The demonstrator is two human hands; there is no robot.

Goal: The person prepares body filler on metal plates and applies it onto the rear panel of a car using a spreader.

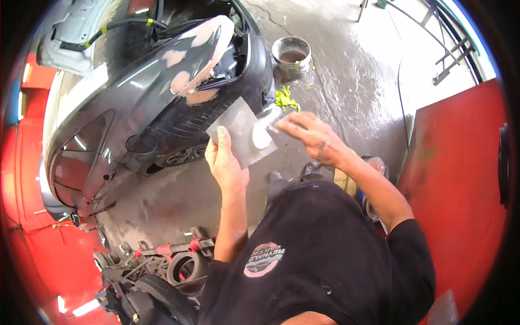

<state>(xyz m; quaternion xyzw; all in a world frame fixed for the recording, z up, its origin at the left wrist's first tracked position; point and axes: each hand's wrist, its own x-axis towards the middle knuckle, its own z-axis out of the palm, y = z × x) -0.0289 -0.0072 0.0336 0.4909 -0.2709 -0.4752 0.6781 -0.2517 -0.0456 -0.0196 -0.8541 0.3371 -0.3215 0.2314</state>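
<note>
My left hand (226, 165) grips a flat, square grey mixing board (233, 127) by its near left edge, thumb on top. A blob of white paste (262, 135) lies near the board's right edge. Just right of that paste is my right hand (317, 140), its fingers closed together and pointing at the board. Something pale and thin seems to be at its fingertips, but blur hides what it is. Beyond the board stands a dark grey car (135, 97), its body marked with pinkish-beige filler patches (181, 81).
A dirty bucket (292, 54) stands on the wet-looking floor, with yellow-green scraps (287, 99) beside it. To my right are a red panel (460, 162) and several cans (374, 165). Car parts and a tire (162, 298) lie at lower left. A cable (400, 81) crosses the floor.
</note>
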